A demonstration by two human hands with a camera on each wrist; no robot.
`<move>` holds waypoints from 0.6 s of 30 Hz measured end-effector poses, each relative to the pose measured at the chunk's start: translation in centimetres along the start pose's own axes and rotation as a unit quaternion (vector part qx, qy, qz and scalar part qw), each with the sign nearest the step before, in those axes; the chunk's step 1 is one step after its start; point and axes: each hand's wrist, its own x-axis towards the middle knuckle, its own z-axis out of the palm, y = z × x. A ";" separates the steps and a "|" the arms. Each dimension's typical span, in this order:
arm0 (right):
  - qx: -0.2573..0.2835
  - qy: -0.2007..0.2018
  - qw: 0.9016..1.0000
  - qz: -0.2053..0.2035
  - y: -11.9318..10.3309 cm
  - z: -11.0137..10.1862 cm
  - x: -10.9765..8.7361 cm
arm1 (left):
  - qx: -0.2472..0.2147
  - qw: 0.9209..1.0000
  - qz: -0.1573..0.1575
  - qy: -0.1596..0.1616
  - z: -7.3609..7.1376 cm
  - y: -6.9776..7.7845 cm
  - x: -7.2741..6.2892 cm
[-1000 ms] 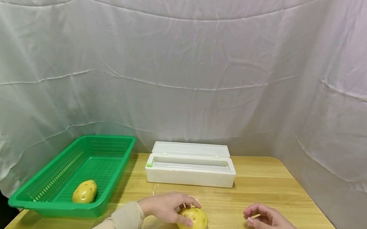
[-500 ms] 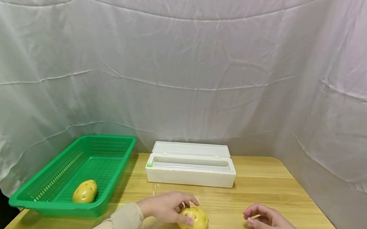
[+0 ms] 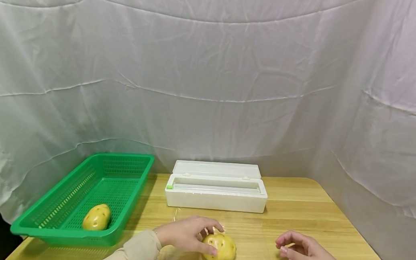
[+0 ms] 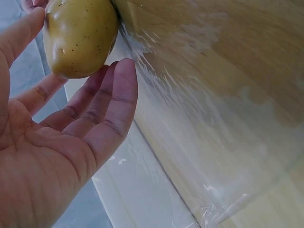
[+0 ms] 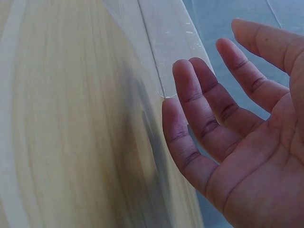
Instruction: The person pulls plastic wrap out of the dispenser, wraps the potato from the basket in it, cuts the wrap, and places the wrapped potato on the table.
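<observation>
Potato [image 3: 225, 250] lies on clear plastic film [image 4: 171, 90] toward four o'clock of the nearer left hand [image 3: 188, 234], whose thumb and fingers curve around it. From the loosely bent, unladen right hand [image 3: 304, 252], it sits at nine o'clock.

Wooden table [image 3: 297, 200]; on it, green basket [image 3: 59, 234], white box [image 3: 216, 201], clear film [image 3: 251, 241].

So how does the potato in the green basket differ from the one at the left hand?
Place: the basket potato lies in the green basket; the other potato sits over clear film.
Contact: the left hand curls around the other potato; no hand touches the basket potato.
Pose: in the head view, the basket potato slants up rightward; the other potato looks rounder, partly hidden by the hand.
Both are yellow with darker spots.
</observation>
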 end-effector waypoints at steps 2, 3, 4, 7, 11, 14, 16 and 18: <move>0.001 0.000 1.000 0.002 0.0 0.0 0.0 | 0.000 1.000 0.000 0.001 0.0 -0.1 0.0; 0.001 0.000 1.000 0.003 0.0 0.0 0.0 | -0.003 1.000 -0.001 0.001 0.0 -0.1 -0.1; 0.002 0.000 1.000 0.005 0.0 0.0 0.0 | -0.005 1.000 -0.001 0.002 0.0 -0.2 -0.1; 0.001 -0.001 1.000 0.010 0.0 0.0 0.0 | -0.010 1.000 -0.003 0.007 0.0 -0.3 -0.3; -0.004 0.001 1.000 0.018 -0.1 0.0 0.0 | -0.015 1.000 -0.004 0.016 -0.1 -0.4 -0.7; -0.006 0.002 1.000 0.019 -0.1 0.0 0.0 | -0.010 1.000 -0.004 0.023 -0.3 -0.4 -1.1; -0.006 0.002 1.000 0.016 -0.1 0.0 0.1 | -0.006 1.000 -0.005 0.028 -0.4 -0.5 -1.3; -0.006 0.001 1.000 0.013 0.0 0.1 0.1 | -0.005 1.000 -0.005 0.031 -0.5 -0.5 -1.5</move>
